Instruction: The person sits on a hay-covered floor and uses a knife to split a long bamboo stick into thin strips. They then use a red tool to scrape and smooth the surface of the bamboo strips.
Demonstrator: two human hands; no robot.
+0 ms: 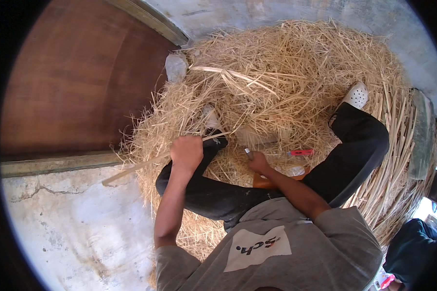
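Left hand [186,154] in closed grip around a pale strip [136,167], at left over the straw [286,53]; likely light, springy, splintery, best held mid-length; right hand [259,163], grip closed on a metal-ended tool [248,153].

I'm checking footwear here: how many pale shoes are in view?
2. The right shoe is at upper right, against the straw; the left shoe, partly covered, is beyond the left hand. Others may be hidden.

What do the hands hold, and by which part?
The left hand grips a strip partway along; the right hand holds a metal-ended tool, its gripped part hidden.
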